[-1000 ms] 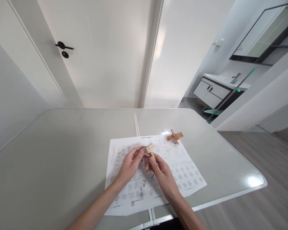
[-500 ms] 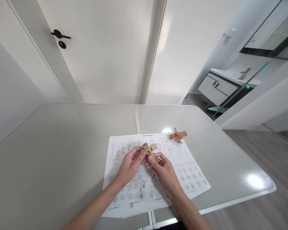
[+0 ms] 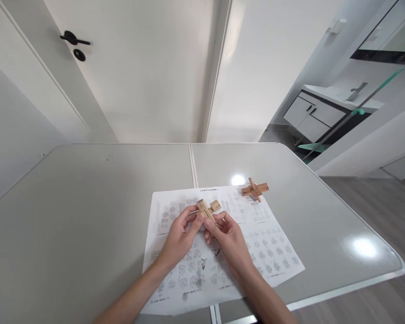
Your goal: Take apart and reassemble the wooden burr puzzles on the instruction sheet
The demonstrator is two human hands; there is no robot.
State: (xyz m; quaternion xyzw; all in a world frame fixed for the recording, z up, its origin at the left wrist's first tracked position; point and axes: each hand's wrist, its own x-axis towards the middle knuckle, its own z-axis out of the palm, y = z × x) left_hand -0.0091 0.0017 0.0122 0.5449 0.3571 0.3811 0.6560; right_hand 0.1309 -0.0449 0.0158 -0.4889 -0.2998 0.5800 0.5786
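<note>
Both hands meet over the printed sheet and hold a light wooden interlocking puzzle (image 3: pixel 206 209) made of notched sticks. My left hand (image 3: pixel 184 231) pinches it from the left, thumb against the near side. From the right, my right hand (image 3: pixel 227 234) grips its lower end between thumb and fingers. One block end juts out to the upper right of the pieces. The fingertips partly hide the joints between the sticks. A darker, reddish-brown wooden cross-shaped puzzle (image 3: pixel 255 190) lies at the sheet's upper right corner, apart from both hands.
A large white paper sheet (image 3: pixel 175 294) with printed puzzle diagrams lies under the hands on a grey table (image 3: pixel 87 216). A seam runs across the tabletop. Behind the table stands a white door (image 3: pixel 138 76); a washbasin cabinet (image 3: pixel 315 112) shows through the opening at right.
The held puzzle has turned slightly, and a long stick now lies more fully along its top. The thumbs have come closer together. The camera view has shifted a little.
</note>
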